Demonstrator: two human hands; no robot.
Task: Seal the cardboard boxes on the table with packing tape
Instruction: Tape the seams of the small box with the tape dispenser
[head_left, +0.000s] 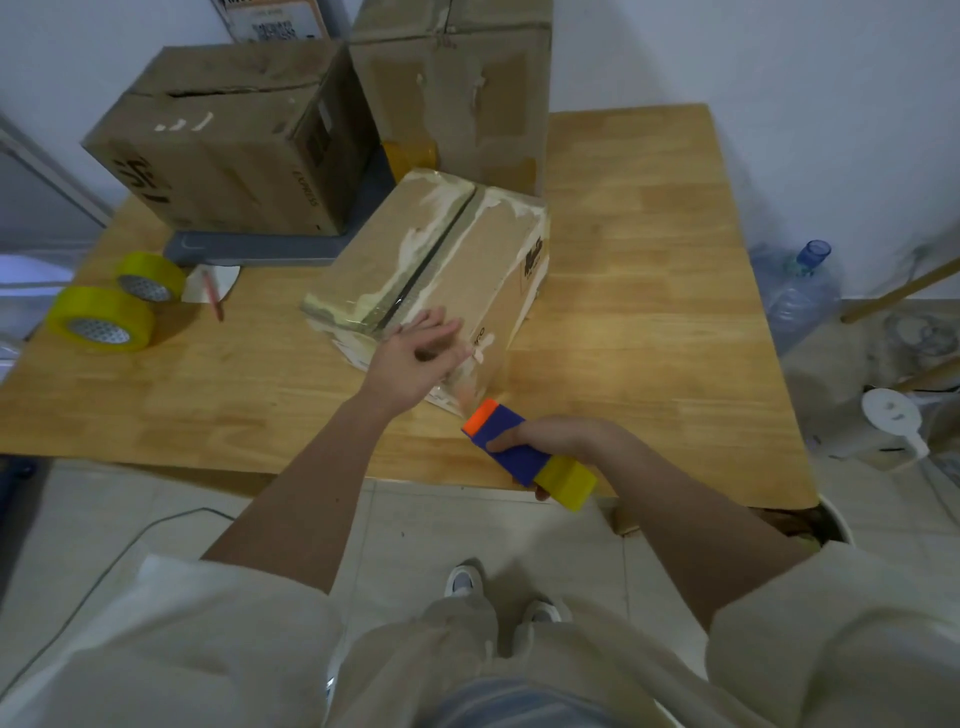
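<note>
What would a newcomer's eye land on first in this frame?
Probably the bright blue, orange and yellow tape dispenser gripped in the right hand at the table's near edge. Just above it, the left hand rests on the near end of a worn cardboard box in mid-table. Two yellow tape rolls lie far left.

A small box (436, 270) sits in the middle of the table (649, 291). Two big boxes stand far behind it, one (234, 140) to the left and one (457, 88) to the right. Two tape rolls (101, 317) lie side by side at the left edge. A pen (213, 296) lies just right of them.
</note>
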